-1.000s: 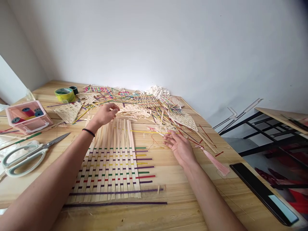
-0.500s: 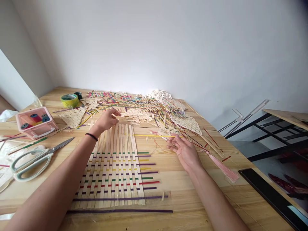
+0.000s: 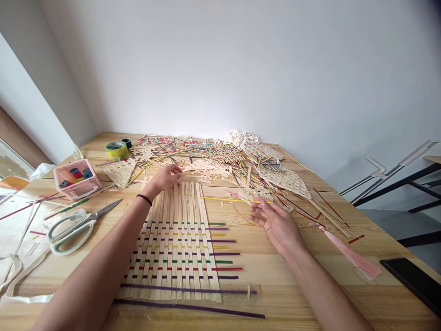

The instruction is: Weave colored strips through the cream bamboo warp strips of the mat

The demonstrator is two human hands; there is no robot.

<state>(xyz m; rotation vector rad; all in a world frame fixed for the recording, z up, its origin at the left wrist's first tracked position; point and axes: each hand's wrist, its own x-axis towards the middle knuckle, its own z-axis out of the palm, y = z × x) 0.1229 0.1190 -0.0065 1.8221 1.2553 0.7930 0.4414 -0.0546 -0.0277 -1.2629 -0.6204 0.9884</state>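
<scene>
A mat of pale flat strips (image 3: 172, 257), woven through with green, purple, yellow and red crosswise strips, lies in front of me. My left hand (image 3: 167, 177) is closed at the far ends of the lengthwise strips, its fingers bent around several of them; the exact grip is partly hidden. My right hand (image 3: 277, 225) pinches the right end of a thin yellow strip (image 3: 229, 199) between thumb and finger, the other fingers loosely curled. The yellow strip stretches leftward across the upper part of the mat, and its left end disappears among the pale strips.
Scissors (image 3: 77, 227) and a pink box of thread spools (image 3: 77, 179) lie left. Tape (image 3: 116, 150), loose strips and woven pieces (image 3: 223, 153) cover the back. A woven fan (image 3: 285, 180), pink tassel (image 3: 353, 255) and phone (image 3: 415, 282) are at right. Clear tape holds the mat's near edge.
The view has shifted, so the scene sits further right. The yellow strip now reaches further left, in among the pale strips. My left hand has lowered slightly toward the strip ends.
</scene>
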